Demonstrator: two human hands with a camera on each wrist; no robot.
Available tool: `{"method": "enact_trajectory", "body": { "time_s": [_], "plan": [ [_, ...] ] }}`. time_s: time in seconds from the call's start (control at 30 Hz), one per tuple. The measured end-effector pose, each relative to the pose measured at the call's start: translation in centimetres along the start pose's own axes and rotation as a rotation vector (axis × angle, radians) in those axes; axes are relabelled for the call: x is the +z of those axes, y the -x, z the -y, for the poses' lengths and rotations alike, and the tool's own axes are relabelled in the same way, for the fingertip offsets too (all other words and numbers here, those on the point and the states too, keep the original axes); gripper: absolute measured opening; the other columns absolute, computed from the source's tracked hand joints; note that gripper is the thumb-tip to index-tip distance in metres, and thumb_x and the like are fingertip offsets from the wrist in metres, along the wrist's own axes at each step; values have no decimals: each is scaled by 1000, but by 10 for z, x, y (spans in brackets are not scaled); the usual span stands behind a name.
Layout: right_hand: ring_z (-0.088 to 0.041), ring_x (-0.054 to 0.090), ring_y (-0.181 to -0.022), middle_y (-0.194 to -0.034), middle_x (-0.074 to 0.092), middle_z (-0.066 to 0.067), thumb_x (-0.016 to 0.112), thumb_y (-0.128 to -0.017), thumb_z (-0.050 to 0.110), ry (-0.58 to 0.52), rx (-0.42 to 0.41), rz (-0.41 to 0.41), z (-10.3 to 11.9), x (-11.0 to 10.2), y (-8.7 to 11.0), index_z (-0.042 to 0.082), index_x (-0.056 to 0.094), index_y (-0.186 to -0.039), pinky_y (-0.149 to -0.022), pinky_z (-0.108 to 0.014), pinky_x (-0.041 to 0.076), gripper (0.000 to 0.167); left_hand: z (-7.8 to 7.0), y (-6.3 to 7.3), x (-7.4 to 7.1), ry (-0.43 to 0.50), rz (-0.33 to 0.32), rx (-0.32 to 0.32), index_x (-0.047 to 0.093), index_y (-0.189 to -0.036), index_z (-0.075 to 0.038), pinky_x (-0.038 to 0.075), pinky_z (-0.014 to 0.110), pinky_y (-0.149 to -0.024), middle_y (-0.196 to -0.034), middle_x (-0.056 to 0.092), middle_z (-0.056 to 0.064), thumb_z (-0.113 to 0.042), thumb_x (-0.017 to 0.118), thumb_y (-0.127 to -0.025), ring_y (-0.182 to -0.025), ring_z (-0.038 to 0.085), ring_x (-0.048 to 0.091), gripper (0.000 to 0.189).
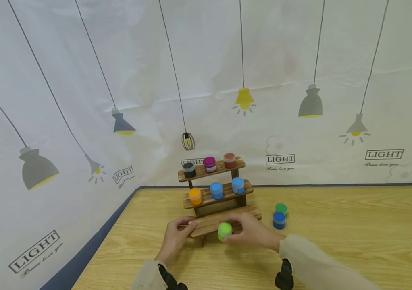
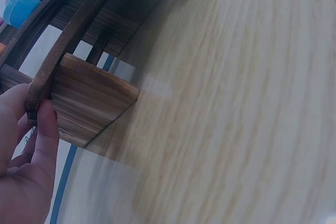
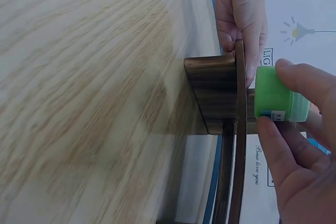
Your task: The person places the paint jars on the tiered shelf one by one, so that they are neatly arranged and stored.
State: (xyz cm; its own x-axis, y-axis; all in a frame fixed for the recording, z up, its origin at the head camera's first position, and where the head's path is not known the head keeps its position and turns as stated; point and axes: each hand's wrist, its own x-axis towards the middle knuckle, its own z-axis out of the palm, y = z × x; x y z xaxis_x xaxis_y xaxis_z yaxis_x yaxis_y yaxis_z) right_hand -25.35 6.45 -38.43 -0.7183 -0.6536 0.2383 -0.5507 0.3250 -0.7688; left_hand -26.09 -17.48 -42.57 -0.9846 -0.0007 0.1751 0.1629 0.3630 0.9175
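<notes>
A three-step wooden rack (image 1: 206, 224) stands on the table. My left hand (image 1: 175, 237) pinches the left end of its lowest shelf, thumb on top and fingers beneath, as the left wrist view shows. Just above that shelf, my right hand (image 1: 251, 231) holds a light green paint jar (image 1: 225, 230) between thumb and fingers; the right wrist view shows the jar (image 3: 273, 95) apart from the board. On the middle shelf stand an orange jar (image 1: 195, 196) and two light blue jars, one in the middle (image 1: 216, 190). The top shelf bears black (image 1: 189, 170), magenta (image 1: 210, 164) and brown (image 1: 229, 160) jars.
Right of the rack, a green jar (image 1: 281, 208) and a dark blue jar (image 1: 279, 220) stand close together on the wooden table (image 1: 354, 225). A wall cloth (image 1: 220, 121) printed with lamps rises behind the table and along its left side.
</notes>
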Motion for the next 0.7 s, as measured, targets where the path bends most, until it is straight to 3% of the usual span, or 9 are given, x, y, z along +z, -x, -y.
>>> {"method": "enact_trajectory", "body": {
  "time_s": [0.13,0.37,0.7],
  "plan": [
    [-23,56,-92,-101,59,-9,69,-77,11,-33,3,-7,6,7,-11,-3,57,-111,-76,-33,48,39,1,0,-1,-2,3,11,63,-103,4,48,24,-64,-99,61,17,-17,61,-84,-77,17,60,28],
    [-18,56,-91,-101,59,-4,68,-78,12,19,28,-21,7,18,-28,2,58,-110,-76,-28,47,34,1,0,-1,14,9,-4,63,-103,4,48,23,-64,-99,61,16,-16,61,-85,-78,16,60,28],
    [-18,57,-89,-101,60,-6,68,-78,10,51,37,-72,7,26,-46,0,57,-111,-74,-28,48,36,-2,0,-1,15,13,2,62,-104,6,49,26,-66,-101,60,17,-18,60,-85,-81,18,59,30]
  ]
}}
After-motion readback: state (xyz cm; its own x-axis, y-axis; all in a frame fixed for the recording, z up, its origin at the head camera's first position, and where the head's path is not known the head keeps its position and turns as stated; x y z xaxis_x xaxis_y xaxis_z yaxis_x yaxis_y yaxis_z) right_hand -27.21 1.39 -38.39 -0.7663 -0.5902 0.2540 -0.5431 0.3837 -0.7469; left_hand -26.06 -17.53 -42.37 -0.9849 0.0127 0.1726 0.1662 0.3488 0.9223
